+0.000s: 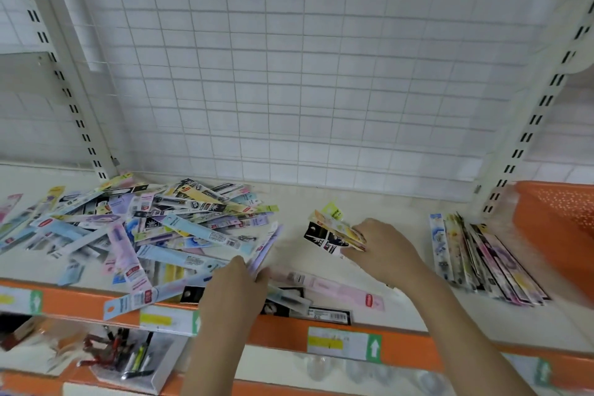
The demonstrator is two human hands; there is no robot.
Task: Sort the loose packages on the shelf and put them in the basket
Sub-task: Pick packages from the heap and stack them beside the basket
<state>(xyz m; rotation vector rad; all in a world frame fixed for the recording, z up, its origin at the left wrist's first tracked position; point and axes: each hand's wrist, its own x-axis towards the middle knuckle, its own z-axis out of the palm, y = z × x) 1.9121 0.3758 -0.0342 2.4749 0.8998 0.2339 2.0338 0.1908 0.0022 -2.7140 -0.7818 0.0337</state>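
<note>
A loose heap of long, narrow colourful packages point(154, 228) covers the left half of the cream shelf point(401, 292). My left hand point(238, 283) pinches a lilac package point(266, 247) at the heap's right edge. My right hand point(382, 244) grips a small bundle of packages point(334, 235), black-and-white and yellow ones, raised a little over the shelf's middle. A tidy row of sorted packages point(482, 260) lies to the right. The orange basket point(559, 219) stands at the far right, partly cut off.
A pink package point(337, 291) and black ones point(324, 313) lie by the shelf's orange front edge point(279, 331). A white wire grid point(289, 74) backs the shelf, with slotted uprights point(527, 135) on both sides. A lower shelf holds pens in packets point(128, 357).
</note>
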